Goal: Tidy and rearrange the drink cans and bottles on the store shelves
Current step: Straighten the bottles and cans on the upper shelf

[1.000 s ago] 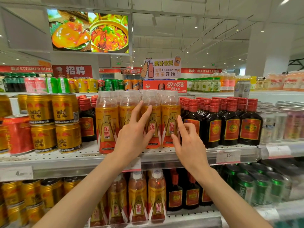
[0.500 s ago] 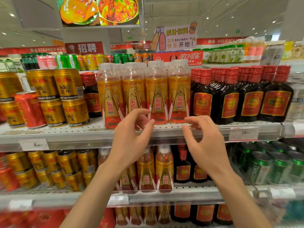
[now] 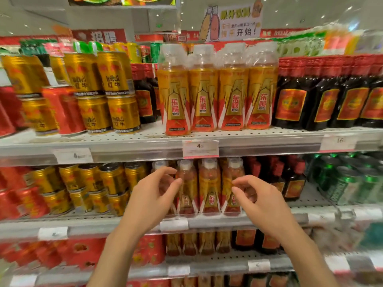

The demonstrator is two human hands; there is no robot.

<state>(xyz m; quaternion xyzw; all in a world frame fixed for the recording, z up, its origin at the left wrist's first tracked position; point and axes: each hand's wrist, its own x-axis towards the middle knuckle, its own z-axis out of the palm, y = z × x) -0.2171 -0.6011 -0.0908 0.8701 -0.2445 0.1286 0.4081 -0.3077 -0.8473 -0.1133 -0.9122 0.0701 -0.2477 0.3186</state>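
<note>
Two bare hands poised at the middle-shelf row of orange drink bottles.

Head view: four upright clear plastic bottles with orange-gold labels (image 3: 209, 187) stand side by side at the front edge of the middle white perforated metal shelf (image 3: 298, 212), long axes vertical, directly ahead of both hands. Left hand (image 3: 153, 199) is half-curled and empty, its fingertips (image 3: 178, 181) at the leftmost bottles; contact unclear. Right hand (image 3: 261, 200) likewise curled, empty, at the rightmost bottle. Both look equally near. Likely next: close inward from either end of the row.
</note>
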